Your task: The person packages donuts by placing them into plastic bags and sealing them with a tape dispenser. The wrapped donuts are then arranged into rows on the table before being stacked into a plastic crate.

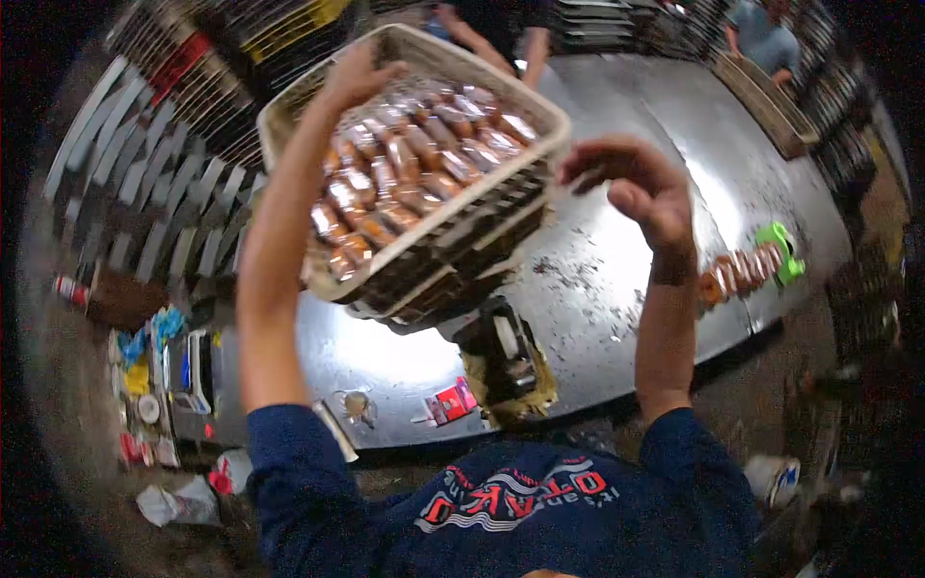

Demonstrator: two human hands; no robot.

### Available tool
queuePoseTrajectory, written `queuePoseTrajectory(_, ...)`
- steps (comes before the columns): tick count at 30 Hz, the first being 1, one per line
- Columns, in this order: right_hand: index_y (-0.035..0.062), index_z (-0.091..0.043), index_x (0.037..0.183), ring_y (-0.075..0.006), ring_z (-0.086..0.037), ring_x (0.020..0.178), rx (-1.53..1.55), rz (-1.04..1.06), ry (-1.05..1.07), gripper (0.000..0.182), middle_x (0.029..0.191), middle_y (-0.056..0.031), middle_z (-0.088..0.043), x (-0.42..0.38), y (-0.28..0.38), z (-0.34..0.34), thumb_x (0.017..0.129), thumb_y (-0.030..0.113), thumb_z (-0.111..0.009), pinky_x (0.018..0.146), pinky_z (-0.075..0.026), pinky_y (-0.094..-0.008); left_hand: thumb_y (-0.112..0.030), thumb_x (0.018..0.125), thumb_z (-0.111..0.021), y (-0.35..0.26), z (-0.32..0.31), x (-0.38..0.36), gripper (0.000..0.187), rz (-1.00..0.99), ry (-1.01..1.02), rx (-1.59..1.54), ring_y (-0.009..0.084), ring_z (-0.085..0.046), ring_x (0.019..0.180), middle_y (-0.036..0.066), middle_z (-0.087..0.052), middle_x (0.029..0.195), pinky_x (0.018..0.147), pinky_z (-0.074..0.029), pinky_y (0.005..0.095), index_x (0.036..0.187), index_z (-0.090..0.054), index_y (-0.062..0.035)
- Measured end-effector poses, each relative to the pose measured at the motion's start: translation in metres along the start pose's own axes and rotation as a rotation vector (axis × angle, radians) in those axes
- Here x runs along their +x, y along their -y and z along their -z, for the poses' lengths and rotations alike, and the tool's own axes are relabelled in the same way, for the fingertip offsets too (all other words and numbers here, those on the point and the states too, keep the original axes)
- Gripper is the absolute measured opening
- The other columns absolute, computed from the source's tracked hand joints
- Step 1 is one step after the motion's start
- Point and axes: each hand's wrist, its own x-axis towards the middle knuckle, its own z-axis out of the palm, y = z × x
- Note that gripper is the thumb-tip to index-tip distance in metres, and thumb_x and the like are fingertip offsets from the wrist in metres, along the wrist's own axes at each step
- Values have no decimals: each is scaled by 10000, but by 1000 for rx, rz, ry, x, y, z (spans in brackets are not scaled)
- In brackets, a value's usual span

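A pale plastic crate (451, 218) full of brown baked goods (405, 159) in clear wrappers sits tilted, on top of darker crates, over the metal table. My left hand (361, 77) reaches across the load to the far left rim, its fingers at the edge and its thumb toward the inside. Just off the crate's right corner is my right hand (641, 183), fingers curved and apart, holding nothing. Both hands are slightly blurred.
Dark crumbs dot the metal table (588, 332). On it lie a red packet (451, 400), a dark box-like object (506, 347) and wrapped goods (742, 275) beside a green plastic object (785, 252). Trays (145, 183) stand stacked at left. Other people (766, 43) stand across the table.
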Motion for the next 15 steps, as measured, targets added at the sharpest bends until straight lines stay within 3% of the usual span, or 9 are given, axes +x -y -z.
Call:
queuePoseTrajectory(3, -12, -612, 1222, -238, -675, 978, 131, -351, -151, 502, 1111, -167, -688, -90, -39, 13, 893, 356, -700, 865, -540, -370, -531, 843, -697, -93, 32, 2, 703, -325, -261, -149, 365, -590, 1154, 239, -605, 1235, 973, -476, 462, 1287, -558, -3)
queuePoseTrajectory(5, -25, -605, 1213, -262, -671, 971, -371, -574, -20, 539, 1119, -193, -679, -140, -59, 9, 894, 401, -689, 856, -540, -373, -355, 896, -703, -185, 58, -17, 535, -519, -192, -160, 302, -581, 1207, 187, -609, 1278, 1003, -464, 404, 1325, -548, -76)
queuePoseTrajectory(6, -18, -607, 1211, -254, -679, 946, -665, -508, 161, 537, 1081, -176, -691, -184, -79, 14, 882, 394, -705, 834, -544, -350, -301, 887, -718, -227, 55, -24, 501, -544, -41, -405, 312, -601, 1172, 184, -613, 1264, 973, -478, 418, 1300, -558, -67)
queuePoseTrajectory(7, -11, -608, 1208, -246, -687, 921, -952, -428, 359, 535, 1043, -158, -703, -218, -89, 20, 870, 387, -721, 812, -547, -327, -266, 877, -730, -272, 50, -38, 474, -583, -53, -332, 325, -640, 1083, 193, -638, 1203, 923, -501, 429, 1274, -568, -62)
queuePoseTrajectory(9, 3, -617, 1211, -231, -682, 933, -631, -736, 318, 515, 1051, -149, -704, -247, -52, 52, 862, 364, -734, 820, -548, -331, -342, 882, -721, -326, 0, -38, 498, -790, 3, -274, 340, -655, 1020, 204, -653, 1152, 891, -516, 435, 1255, -573, -47)
queuePoseTrajectory(10, 9, -621, 1212, -223, -679, 940, -463, -876, 290, 507, 1054, -145, -705, -262, -36, 74, 859, 352, -741, 824, -548, -333, -387, 878, -716, -358, -22, -44, 545, -779, 189, -345, 348, -652, 1023, 208, -656, 1144, 889, -518, 439, 1266, -566, -35)
queuePoseTrajectory(12, 11, -622, 1218, -229, -681, 955, -366, -871, -11, 537, 1058, -129, -708, -301, -15, 134, 831, 354, -768, 818, -556, -353, -461, 865, -706, -428, -68, -60, 632, -738, 539, -450, 367, -645, 1028, 218, -661, 1127, 895, -518, 447, 1284, -554, -12)
queuePoseTrajectory(13, 13, -627, 1210, -222, -673, 961, -514, -880, -123, 482, 1050, -111, -710, -310, 4, 167, 853, 314, -749, 830, -549, -360, -490, 858, -702, -463, -93, -69, 670, -710, 705, -479, 379, -641, 1030, 224, -662, 1119, 902, -515, 451, 1291, -549, -2)
queuePoseTrajectory(15, -1, -635, 1171, -213, -670, 922, -650, -840, -446, 348, 1017, -106, -709, -328, 30, 230, 897, 205, -697, 826, -532, -342, -506, 837, -713, -527, -151, -87, 776, -656, 857, -427, 379, -623, 1072, 255, -629, 1173, 915, -514, 446, 1359, -484, 20)
